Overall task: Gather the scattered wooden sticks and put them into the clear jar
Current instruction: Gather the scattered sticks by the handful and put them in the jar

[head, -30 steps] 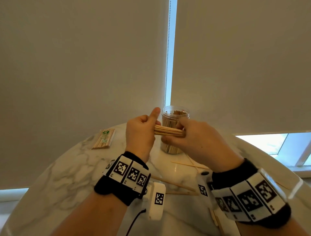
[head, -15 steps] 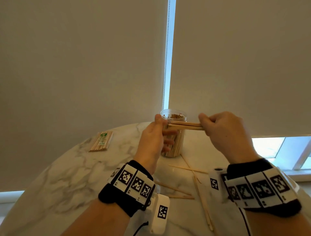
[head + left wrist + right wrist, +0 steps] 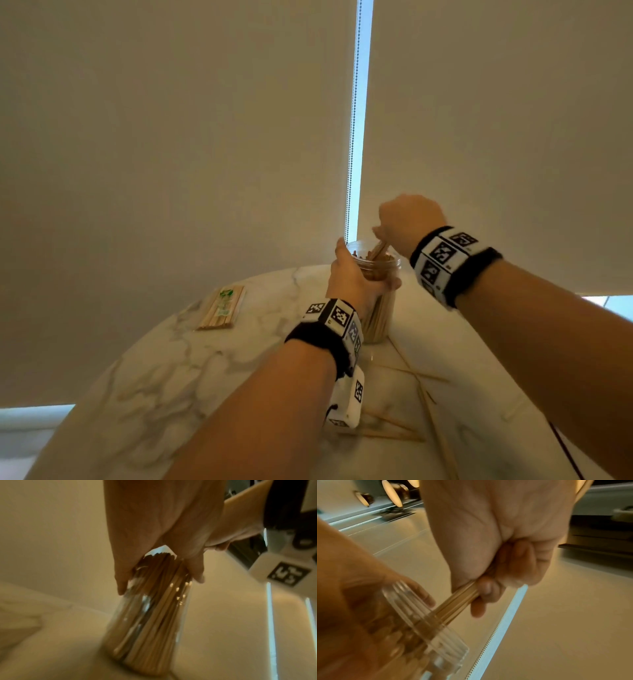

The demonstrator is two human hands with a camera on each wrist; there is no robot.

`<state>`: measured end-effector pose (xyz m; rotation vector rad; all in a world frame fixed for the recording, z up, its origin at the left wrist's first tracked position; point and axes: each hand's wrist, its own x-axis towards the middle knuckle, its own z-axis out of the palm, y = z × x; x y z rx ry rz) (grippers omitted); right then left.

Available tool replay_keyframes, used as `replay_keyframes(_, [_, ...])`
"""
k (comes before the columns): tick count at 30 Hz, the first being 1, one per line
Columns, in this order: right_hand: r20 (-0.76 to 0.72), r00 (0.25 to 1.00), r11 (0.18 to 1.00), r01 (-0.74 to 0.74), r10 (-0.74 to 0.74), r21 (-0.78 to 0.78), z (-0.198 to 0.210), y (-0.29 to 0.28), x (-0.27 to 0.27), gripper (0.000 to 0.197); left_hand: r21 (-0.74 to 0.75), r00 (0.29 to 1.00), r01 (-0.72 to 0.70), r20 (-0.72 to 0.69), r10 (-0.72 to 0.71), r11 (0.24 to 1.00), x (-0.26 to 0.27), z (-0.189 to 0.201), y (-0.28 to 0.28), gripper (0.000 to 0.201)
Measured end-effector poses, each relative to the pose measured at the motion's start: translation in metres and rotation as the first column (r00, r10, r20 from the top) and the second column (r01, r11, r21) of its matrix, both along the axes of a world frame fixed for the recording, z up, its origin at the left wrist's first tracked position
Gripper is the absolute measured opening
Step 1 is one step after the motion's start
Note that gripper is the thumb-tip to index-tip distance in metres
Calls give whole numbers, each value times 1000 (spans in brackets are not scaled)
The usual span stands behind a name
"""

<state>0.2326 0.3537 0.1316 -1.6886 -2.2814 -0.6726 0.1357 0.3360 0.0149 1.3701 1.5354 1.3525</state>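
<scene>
**Bundle of sticks entering the jar mouth**

Nearest you, several loose wooden sticks [image 3: 394, 435] lay scattered on the marble table [image 3: 171, 387], crossing one another to the right of your left forearm; one long stick [image 3: 440, 435] ran toward the near table edge. Your left wrist carried a black band with printed marker squares [image 3: 334, 317], and a white camera block [image 3: 346, 404] hung beneath it.

Farther in, your left hand [image 3: 352, 281] was wrapped around the upper part of the clear jar [image 3: 378, 318], thumb on the near left side and fingertips [image 3: 199, 574] showing on the right wall. That grip was closed on the jar. The jar stood on the table, already densely packed with upright sticks, as the left wrist view showed through its wall [image 3: 145, 622].

Above the jar, your right hand [image 3: 409, 219] held a small bundle of sticks [image 3: 458, 601], fingers [image 3: 485, 588] curled and pinched around it; that grip was clamped on the bundle. The bundle tilted down to the left, its lower end passing the ribbed rim of the jar [image 3: 426, 616].

To the left, well apart from the jar, a wrapped packet of sticks [image 3: 221, 308] lay flat on the table. Beyond everything hung pale roller blinds [image 3: 171, 137], with a beaded cord [image 3: 352, 137] in the bright gap between them.
</scene>
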Motion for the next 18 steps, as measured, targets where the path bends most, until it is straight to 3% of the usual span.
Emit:
replay_keyframes(3, [127, 992, 987, -4, 25, -159, 3, 6, -11, 35, 67, 1000, 4, -26, -2, 998, -5, -14, 4, 120])
replay_keyframes(6, [183, 977, 967, -65, 112, -248, 0, 10, -21, 33, 74, 999, 7, -42, -4, 997, -7, -15, 8, 115])
replay_keyframes(10, [138, 985, 925, -45, 104, -376, -1, 14, -33, 24, 62, 997, -24, -72, 29, 998, -5, -15, 6, 114])
replay_keyframes(13, [53, 991, 922, -94, 122, -375, -6, 20, -35, 18, 42, 997, -27, -73, 30, 999, -5, -14, 7, 114])
replay_keyframes(18, [-13, 992, 874, -113, 122, -472, -17, 23, -30, 30, 33, 997, -31, -74, 33, 999, -5, -15, 7, 115])
